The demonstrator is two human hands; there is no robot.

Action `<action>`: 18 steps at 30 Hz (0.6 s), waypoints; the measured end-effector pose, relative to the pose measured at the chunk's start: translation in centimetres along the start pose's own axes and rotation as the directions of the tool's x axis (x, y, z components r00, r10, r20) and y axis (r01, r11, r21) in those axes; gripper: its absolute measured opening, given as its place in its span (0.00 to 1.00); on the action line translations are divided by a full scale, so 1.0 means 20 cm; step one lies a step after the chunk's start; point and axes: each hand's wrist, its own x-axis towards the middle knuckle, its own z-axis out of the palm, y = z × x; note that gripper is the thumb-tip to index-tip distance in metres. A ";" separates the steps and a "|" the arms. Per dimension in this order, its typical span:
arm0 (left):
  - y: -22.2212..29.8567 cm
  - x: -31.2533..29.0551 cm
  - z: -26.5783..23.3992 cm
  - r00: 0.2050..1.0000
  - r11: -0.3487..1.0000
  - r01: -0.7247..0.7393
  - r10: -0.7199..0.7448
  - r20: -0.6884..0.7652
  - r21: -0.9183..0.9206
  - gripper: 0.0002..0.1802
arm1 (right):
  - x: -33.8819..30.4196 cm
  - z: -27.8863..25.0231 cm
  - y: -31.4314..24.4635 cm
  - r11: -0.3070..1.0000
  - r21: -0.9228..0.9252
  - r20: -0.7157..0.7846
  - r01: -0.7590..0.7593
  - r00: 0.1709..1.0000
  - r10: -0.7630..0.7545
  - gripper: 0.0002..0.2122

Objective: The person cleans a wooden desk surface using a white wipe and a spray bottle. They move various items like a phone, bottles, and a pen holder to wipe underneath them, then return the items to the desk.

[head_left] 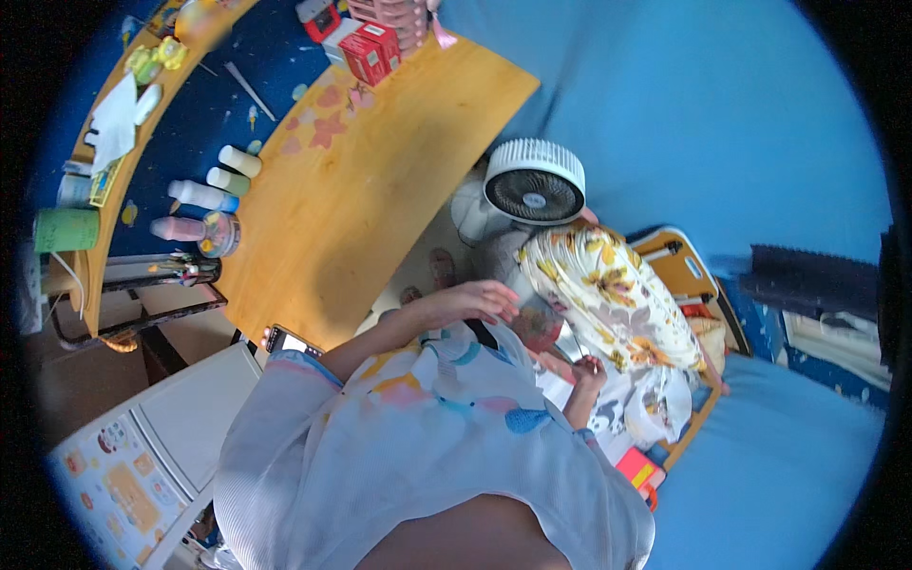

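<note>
My left hand is held in front of my shirt, palm down, fingers stretched and slightly apart, with nothing visible in it. A small dark thing shows just below it, its kind unclear. Lower and to the right, my right hand has its fingers curled together beside a thin pale strip; what they grip is too small to make out. Beyond that hand lies a white cloth with yellow flowers. White material with a black-and-white panda print is close by on its right.
A white round fan stands between the wooden desk and the blue-covered bed. Red boxes, several bottles and a phone rest on the desk. At the left are a shelf and a white cabinet.
</note>
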 end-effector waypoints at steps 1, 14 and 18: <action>-0.02 -0.04 0.00 1.000 1.000 0.012 -0.012 -0.015 -0.002 0.25 | -0.06 0.02 0.04 1.000 -0.012 -0.056 -0.015 0.998 0.014 0.06; -0.38 -0.30 -0.12 0.956 0.970 0.236 -0.242 -0.166 -0.051 0.24 | -1.72 0.64 0.17 0.970 -0.205 0.501 -0.128 0.838 0.216 0.11; -0.48 -0.31 -0.19 0.954 0.958 0.195 -0.235 -0.186 -0.209 0.26 | -2.31 0.90 0.41 0.919 -0.366 0.699 -0.145 0.610 0.375 0.14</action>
